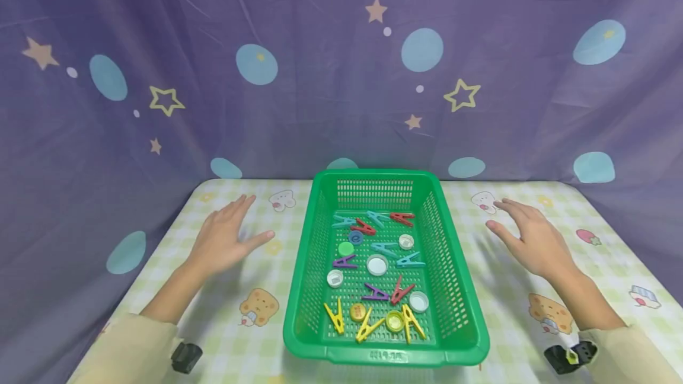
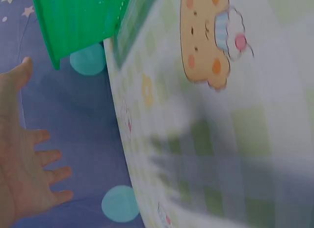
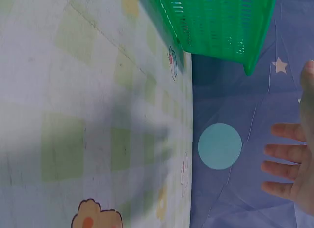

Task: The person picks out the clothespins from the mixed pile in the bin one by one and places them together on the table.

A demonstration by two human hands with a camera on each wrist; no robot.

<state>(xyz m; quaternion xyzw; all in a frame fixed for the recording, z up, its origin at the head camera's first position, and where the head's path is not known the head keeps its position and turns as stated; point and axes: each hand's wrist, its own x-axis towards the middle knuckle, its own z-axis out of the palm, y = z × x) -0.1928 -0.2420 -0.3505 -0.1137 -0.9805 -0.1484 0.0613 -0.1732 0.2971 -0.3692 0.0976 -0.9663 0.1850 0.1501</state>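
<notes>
A green plastic basket (image 1: 464,289) stands mid-table in the head view. Clothespins in blue, red, purple and yellow lie scattered on its floor, among them a yellow clothespin (image 1: 336,316) and a purple clothespin (image 1: 376,293). Between them are several bottle caps, such as a white cap (image 1: 377,265), a bright green cap (image 1: 345,249) and a dark blue cap (image 1: 356,237). My left hand (image 1: 223,239) hovers left of the basket, fingers extended and thumb spread, holding nothing. On the other side my right hand (image 1: 536,242) is likewise raised, spread and holding nothing. Both cast shadows on the tablecloth.
A checked tablecloth (image 1: 256,348) with cartoon prints covers the table. Behind it hangs a purple curtain (image 1: 331,111) with stars and ovals. The basket's raised walls surround the small pieces. Each wrist wears a black camera, like the left camera (image 1: 187,358).
</notes>
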